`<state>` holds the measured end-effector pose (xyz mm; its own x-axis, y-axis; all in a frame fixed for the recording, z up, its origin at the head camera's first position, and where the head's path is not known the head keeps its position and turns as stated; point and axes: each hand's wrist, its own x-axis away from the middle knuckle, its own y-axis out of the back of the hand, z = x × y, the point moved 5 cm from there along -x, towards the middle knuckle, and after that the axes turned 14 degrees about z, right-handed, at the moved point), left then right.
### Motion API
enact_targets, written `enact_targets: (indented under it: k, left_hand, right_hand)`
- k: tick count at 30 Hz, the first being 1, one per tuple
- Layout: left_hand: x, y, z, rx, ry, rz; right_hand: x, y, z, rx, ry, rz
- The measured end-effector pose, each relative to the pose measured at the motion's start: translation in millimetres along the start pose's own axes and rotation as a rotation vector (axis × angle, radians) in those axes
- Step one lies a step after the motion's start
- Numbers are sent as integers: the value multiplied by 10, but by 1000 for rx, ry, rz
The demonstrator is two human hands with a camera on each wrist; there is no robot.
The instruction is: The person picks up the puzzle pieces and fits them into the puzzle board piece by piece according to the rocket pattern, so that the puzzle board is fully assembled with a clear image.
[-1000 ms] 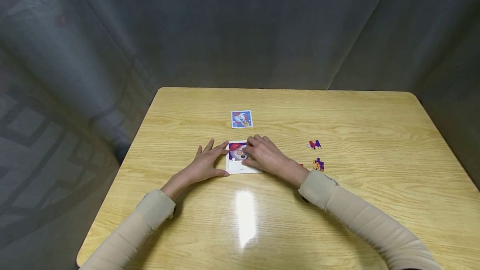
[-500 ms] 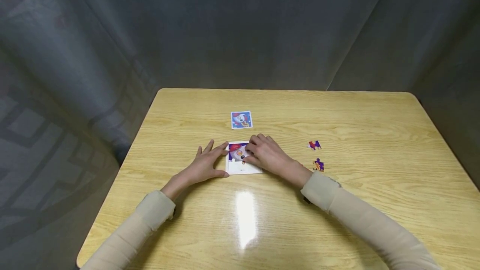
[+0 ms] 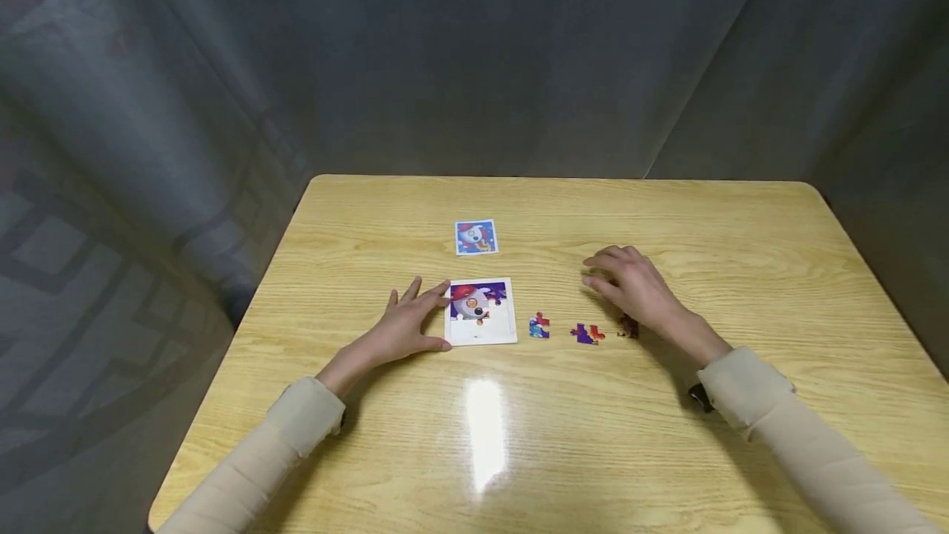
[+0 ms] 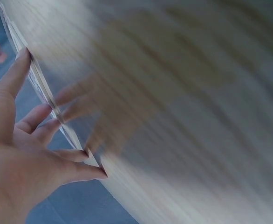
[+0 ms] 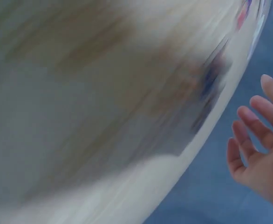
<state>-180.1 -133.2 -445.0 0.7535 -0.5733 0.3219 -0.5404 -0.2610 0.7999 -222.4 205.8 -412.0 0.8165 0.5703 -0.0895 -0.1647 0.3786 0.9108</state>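
Observation:
A white puzzle tray (image 3: 493, 334) lies on the table, partly filled with a picture of a white dog in a red hat. My left hand (image 3: 400, 324) rests at its left edge with fingers spread, thumb at the near corner; the left wrist view shows the fingertips along that edge. Over to the right, my right hand (image 3: 630, 283) hovers above the table, fingers loosely bent and nothing seen between them. Loose jigsaw pieces lie between tray and hand: one blue and red (image 3: 544, 327), another purple and orange (image 3: 586, 334). A dark piece (image 3: 628, 326) is partly under the hand.
Beyond the tray lies a small square picture card (image 3: 476, 237) with the same dog. The wooden table (image 3: 371, 221) is bordered by grey curtains (image 3: 474, 64) at the back and sides.
My right hand has left the tray and moved right, uncovering the pieces in the tray's upper right and the loose pieces beside it. My left hand stays in place.

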Motion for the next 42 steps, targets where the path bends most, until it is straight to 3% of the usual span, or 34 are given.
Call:
enact_targets:
  k: [3,6,11,20,30,36,42]
  left_hand:
    - [3,-4,5,5,0,-1]
    - [2,-6,4,6,-1,2]
    - [-1,2,1,11,-1,-7]
    - [-10,-32,13,11,5,-3]
    - [-13,-4,10,10,9,3]
    - [-20,-10,13,13,7,1]
    - [-14,6,2,19,6,-4]
  right_hand:
    - [193,86,-254,-37,-42,5]
    - [359,121,-439,-94,-97,61]
    - [500,88,-585,-186,-134,142]
    - [427,13,-642,-198,-1,108]
    - [394,-57,-714,-299,-80,98]
    - [395,-53,-684,-269,-14,43]
    - [370,-49,-630,-251,23,43]
